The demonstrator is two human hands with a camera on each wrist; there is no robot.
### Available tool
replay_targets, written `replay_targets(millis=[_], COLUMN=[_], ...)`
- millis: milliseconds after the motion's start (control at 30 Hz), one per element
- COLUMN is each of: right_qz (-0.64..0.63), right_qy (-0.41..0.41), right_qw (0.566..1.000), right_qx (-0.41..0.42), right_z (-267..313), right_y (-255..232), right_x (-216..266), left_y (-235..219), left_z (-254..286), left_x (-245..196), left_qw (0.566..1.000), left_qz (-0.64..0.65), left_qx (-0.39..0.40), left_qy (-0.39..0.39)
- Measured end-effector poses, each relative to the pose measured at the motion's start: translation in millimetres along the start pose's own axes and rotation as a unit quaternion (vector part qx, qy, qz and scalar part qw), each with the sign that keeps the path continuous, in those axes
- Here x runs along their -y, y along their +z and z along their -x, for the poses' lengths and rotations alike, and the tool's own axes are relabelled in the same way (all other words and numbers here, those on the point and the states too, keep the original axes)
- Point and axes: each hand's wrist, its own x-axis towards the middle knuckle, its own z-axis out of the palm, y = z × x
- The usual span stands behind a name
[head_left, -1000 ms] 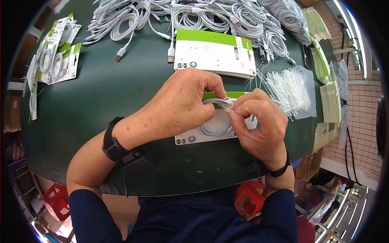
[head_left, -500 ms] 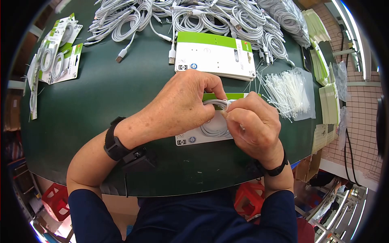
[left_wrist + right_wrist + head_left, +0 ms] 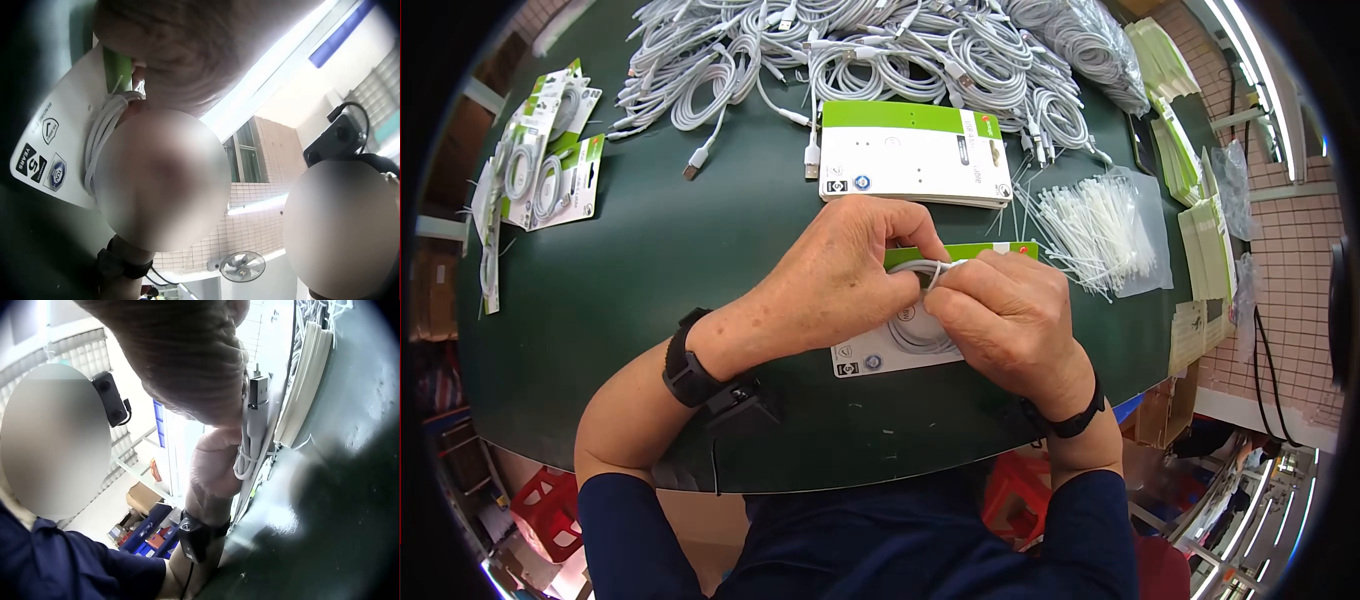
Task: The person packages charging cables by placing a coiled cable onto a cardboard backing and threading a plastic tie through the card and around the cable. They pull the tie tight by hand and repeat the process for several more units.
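A white cable coil [image 3: 915, 338] lies on a green and white card [image 3: 880, 352] in front of the person. The left hand [image 3: 840, 268] pinches the coil's upper left part between thumb and curled fingers. Close against it, the right hand [image 3: 1008, 318] has its fingertips pinched at the coil's upper edge, by a thin tie [image 3: 940, 272] around the strands. In the right wrist view, a USB plug [image 3: 258, 392] and looped cable [image 3: 244, 461] lie along the card beside the hands. The right fingertips' exact hold is partly hidden.
Stacked cards [image 3: 910, 160] lie beyond the hands, with a heap of cables [image 3: 870, 60] behind. White zip ties [image 3: 1095, 225] lie on a clear bag at right. Carded cables [image 3: 565, 185] are at far left, more card stacks [image 3: 1205, 250] at far right.
The right hand has shifted left toward the left hand, its fingers now more closed. In the head view, the card stack and work card appear slightly lower and farther left.
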Motion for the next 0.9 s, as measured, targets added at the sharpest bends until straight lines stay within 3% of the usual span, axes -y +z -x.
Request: replay_targets(millis=[67,167,267,333,433,533,600,667,733,767,900], right_qz=[-0.006,-0.110,-0.136,-0.208,-0.316,-0.458,-0.373,-0.603,-0.664,-0.627,-0.649], right_qy=[0.008,0.028,0.165,0.263,0.396,0.374,0.178,0.318,0.335,0.292,0.334], right_qw=[1.000,0.989,0.956,0.895,0.824,0.795,0.911,0.732,0.668,0.721,0.683], right_qx=[0.010,-0.092,-0.203,-0.295,-0.253,-0.134,0.003,0.002,0.023,0.043,0.030], right_z=[0,2,7,15,19,15,18,38,52,59,57], right_y=[-4,-3,-24,-24,-33,-21,-15,1,17,23,25], right_x=[0,-12,-22,-44,-61,-52,-57,-39,-39,-46,-46], left_y=[-3,-4,-4,-6,-10,-9,-9,-10,-11,-11,-8], left_z=[0,0,1,2,5,9,8,7,7,7,7], left_x=[-2,-3,-1,-6,-18,-27,-24,-23,-22,-24,-23], left_qw=[0.999,0.999,1.000,1.000,0.999,0.998,0.997,0.996,0.994,0.994,0.995], left_qz=[-0.026,-0.011,0.011,0.005,-0.007,0.023,0.038,0.054,0.067,0.063,0.065], left_qx=[0.002,0.002,0.006,0.013,0.028,0.022,0.006,-0.009,-0.010,-0.012,-0.013], left_qy=[-0.021,-0.030,-0.002,0.017,0.022,0.047,0.068,0.075,0.086,0.086,0.080])
